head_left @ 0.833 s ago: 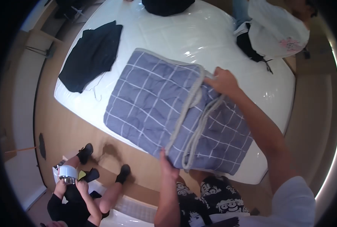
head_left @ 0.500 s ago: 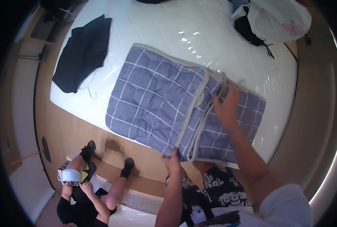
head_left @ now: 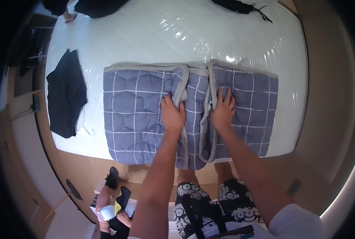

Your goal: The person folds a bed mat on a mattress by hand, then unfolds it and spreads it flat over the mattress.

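A blue-grey quilted mattress pad [head_left: 137, 107] with white check lines and a striped grey border lies on the plastic-covered mattress [head_left: 145, 44]. Its two sides are folded inward, leaving a narrow strip between the bordered edges. On the left fold rests my left hand [head_left: 172, 115], fingers apart, the thumb beside the border. My right hand [head_left: 223, 113] presses on the right fold close to its edge, with its fingers spread. Neither palm's underside shows.
A black garment [head_left: 67, 95] and a thin hanger [head_left: 85, 129] lie on the mattress's left side. At lower left a seated co-worker's hand [head_left: 123, 218] is beside a yellow-and-black item [head_left: 121, 201]. Another person's hand [head_left: 70, 17] touches the far left corner. A black strapped item [head_left: 235, 6] lies far right.
The right fold's edge now lies straighter, apart from the left one. My left hand has moved from the near edge up onto the left fold. The view has turned, so the pad looks squarer.
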Available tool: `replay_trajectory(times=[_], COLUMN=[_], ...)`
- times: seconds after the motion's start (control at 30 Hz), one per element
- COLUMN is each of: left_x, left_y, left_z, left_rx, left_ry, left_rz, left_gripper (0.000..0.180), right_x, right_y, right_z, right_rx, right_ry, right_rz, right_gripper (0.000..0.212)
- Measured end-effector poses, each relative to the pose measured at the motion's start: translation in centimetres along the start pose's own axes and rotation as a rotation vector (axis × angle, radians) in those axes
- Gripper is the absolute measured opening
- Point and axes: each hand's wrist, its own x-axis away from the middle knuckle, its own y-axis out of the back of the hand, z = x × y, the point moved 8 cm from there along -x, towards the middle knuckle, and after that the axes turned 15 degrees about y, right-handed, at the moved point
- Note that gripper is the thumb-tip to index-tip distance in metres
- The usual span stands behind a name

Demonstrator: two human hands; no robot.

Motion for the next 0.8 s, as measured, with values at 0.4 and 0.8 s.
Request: replay_trajectory(times=[0.4, 0.8], left_x=[-4.7, 5.6], left_y=[-6.2, 0.9], left_z=[-1.4, 8.9], left_rx=[-0.331, -0.511], left_ry=[-0.115, 0.007], left_rz=[-0.022, 0.141], left_gripper=[0.040, 0.089], right_x=[-2.1, -2.6], right_y=[-4.7, -6.8], right_z=[-1.1, -4.2], right_rx=[0.210, 0.030], right_ry=[-0.013, -0.107], right_rz=[-0.022, 0.315], right_gripper=[0.081, 0.113])
